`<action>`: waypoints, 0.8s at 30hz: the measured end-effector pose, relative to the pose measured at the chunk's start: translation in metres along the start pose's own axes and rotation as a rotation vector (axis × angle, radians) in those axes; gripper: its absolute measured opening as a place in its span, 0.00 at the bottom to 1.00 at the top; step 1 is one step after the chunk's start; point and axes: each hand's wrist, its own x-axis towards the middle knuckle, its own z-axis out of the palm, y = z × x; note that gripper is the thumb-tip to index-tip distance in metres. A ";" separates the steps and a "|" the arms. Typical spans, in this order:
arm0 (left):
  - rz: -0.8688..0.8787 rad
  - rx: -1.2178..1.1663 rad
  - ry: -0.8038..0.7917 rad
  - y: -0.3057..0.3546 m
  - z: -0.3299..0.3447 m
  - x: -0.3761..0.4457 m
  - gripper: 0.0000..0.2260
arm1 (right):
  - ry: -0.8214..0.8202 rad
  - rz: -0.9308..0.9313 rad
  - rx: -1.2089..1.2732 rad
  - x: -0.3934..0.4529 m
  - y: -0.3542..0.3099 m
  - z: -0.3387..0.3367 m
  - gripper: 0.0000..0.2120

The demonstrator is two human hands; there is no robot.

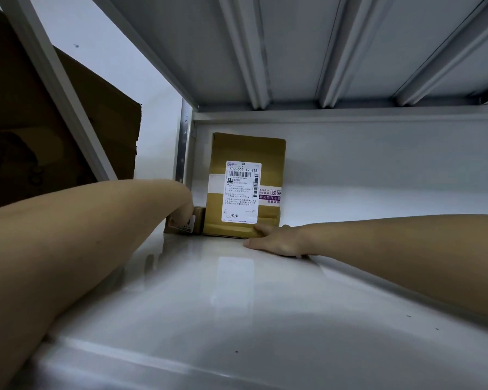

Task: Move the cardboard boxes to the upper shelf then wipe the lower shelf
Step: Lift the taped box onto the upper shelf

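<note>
**Both hands on boxes at the back of the lower shelf**

Landmark: the tall cardboard box (244, 187), which stands upright at the back left of the white lower shelf (237, 305), against the rear wall, its printed shipping label facing the camera.

Far to the left of the tall box, outside the shelf frame, a large dark brown carton (54, 122) sits behind a slanted grey upright post (68, 88).

Just left of the tall box, and touching or nearly touching its side, lies a small cardboard box (196, 220), low and tucked into the back corner. The left hand (185, 213) reaches in from the lower left and comes down over this small box; its fingers curl over the box's front top edge, gripping it, though the fingertips are partly hidden.

At the tall box's lower right corner is the right hand (276, 240), its forearm coming in from the right. It lies low on the shelf surface with the fingers fairly straight and pressed against the base of the tall box, thumb extended along the shelf in front.

Above the tall box runs the ribbed grey underside of the upper shelf (321, 52).
</note>
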 end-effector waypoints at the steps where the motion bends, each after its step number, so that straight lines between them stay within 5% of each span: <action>1: 0.001 -0.009 -0.004 -0.001 0.001 0.001 0.20 | -0.005 0.007 -0.018 0.001 -0.001 0.000 0.36; 16: 0.043 0.121 -0.004 -0.002 0.005 0.013 0.15 | 0.099 -0.016 -0.262 -0.007 -0.003 0.001 0.32; 24: -0.075 -0.208 0.111 0.005 -0.034 -0.035 0.14 | 0.203 -0.035 -0.576 -0.052 -0.006 -0.023 0.28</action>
